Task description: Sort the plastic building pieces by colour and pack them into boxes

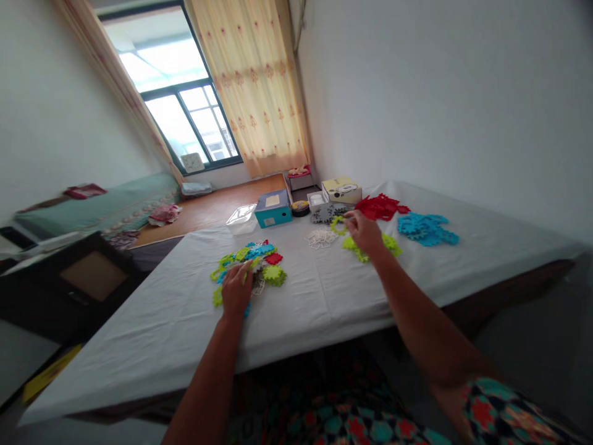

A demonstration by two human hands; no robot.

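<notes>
My right hand (364,232) pinches a lime-green ring-shaped piece with a toothed edge (339,225). Beneath that hand lies a pile of lime-green toothed pieces (391,244). My left hand (237,289) rests with curled fingers on a mixed heap of green, blue, red and white pieces (262,250). Green shows at its fingertips, but what they grip is partly hidden. At the heap's right side sits a small stack of green toothed pieces (275,275), with a red piece (273,258) just behind it.
Sorted piles of red pieces (380,207), blue pieces (426,228), grey pieces (330,213) and white pieces (320,239) lie on the white-covered table (296,315). Behind stand a blue box (273,210), a clear plastic container (241,219), a yellowish box (341,190) and a round tin (300,208).
</notes>
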